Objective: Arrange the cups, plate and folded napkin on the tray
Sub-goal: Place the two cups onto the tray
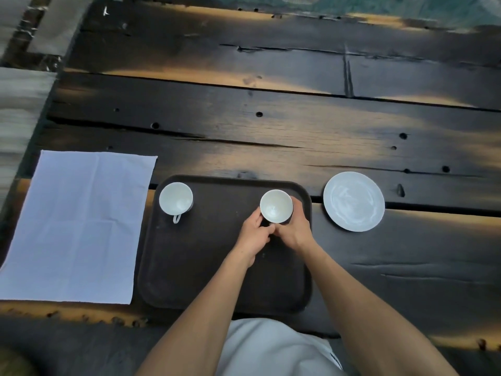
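A dark rectangular tray lies in front of me on the wooden table. One white cup stands in the tray's far left corner, handle toward me. A second white cup is at the tray's far right, gripped from both sides by my left hand and my right hand. Its underside is hidden, so whether it rests on the tray cannot be told. A white plate lies on the table right of the tray. The white napkin lies spread flat, left of the tray.
The table is dark weathered planks with cracks and holes, stretching far beyond the tray. Its left edge runs next to the napkin, with grey floor beyond. My lap in light clothing is at the near edge.
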The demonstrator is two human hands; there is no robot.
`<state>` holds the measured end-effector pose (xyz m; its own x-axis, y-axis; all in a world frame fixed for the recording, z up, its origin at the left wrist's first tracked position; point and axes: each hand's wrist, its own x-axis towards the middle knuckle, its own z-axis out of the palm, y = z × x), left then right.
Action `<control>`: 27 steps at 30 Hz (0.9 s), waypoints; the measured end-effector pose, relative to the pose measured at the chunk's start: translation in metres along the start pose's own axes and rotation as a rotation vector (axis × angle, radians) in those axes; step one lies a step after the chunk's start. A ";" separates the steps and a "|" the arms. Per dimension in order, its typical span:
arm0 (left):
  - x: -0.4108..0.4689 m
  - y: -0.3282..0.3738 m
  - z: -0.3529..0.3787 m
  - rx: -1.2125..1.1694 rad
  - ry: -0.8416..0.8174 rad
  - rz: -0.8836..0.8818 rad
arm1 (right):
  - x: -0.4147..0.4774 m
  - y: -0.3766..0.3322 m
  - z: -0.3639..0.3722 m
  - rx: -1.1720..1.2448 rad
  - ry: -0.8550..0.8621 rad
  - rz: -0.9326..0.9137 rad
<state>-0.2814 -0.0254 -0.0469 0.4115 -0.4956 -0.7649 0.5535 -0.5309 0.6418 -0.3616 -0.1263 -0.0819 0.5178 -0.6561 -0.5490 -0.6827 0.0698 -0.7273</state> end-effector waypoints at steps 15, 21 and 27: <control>0.009 0.003 0.001 -0.026 -0.001 -0.026 | 0.006 -0.003 0.000 0.012 -0.017 0.019; 0.014 0.003 0.001 -0.032 -0.005 -0.015 | 0.008 -0.006 0.000 0.031 -0.023 0.002; 0.017 0.001 0.000 -0.022 0.001 -0.015 | 0.006 -0.009 0.000 0.035 -0.016 0.005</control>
<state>-0.2740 -0.0347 -0.0592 0.4037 -0.4868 -0.7746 0.5754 -0.5232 0.6287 -0.3527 -0.1312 -0.0786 0.5231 -0.6436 -0.5587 -0.6670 0.0989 -0.7385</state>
